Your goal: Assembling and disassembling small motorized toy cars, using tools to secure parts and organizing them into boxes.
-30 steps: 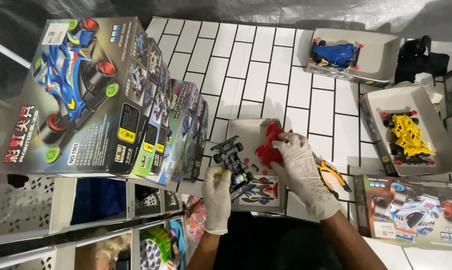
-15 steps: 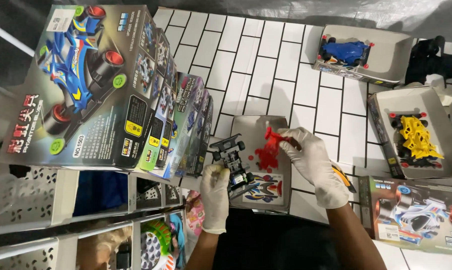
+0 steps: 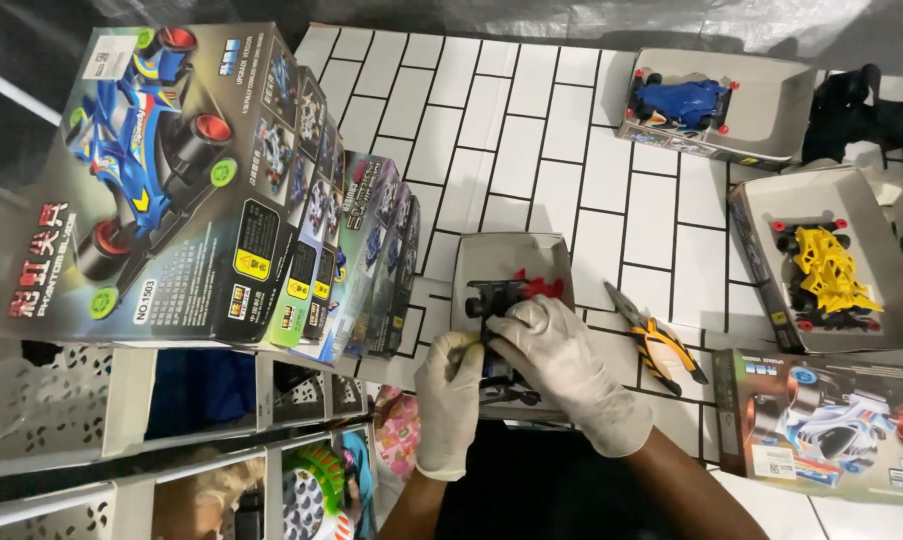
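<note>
Since the earlier frame, the right hand had come down off the red body shell and closed over the black toy car chassis, so the shell now lay uncovered in the open grey box tray, just beyond the chassis. Both hands wore pale gloves. The left hand gripped the near end of the chassis from the left, fingers curled around it, while the right hand lay across its top, fingers bent over it; the far wheels stuck out past the fingertips. The chassis was held low over the near part of the tray, at the middle of the white tiled desk.

Just right of the right hand, yellow-and-black pliers lay on the desk, apart from the tray. Farther right, a yellow toy car sat in its own open tray, and a blue toy car sat in another at the far edge. A printed toy car box lay at the near right. To the left, a row of upright toy car boxes stood, the biggest showing a blue racer, above white perforated shelf bins.
</note>
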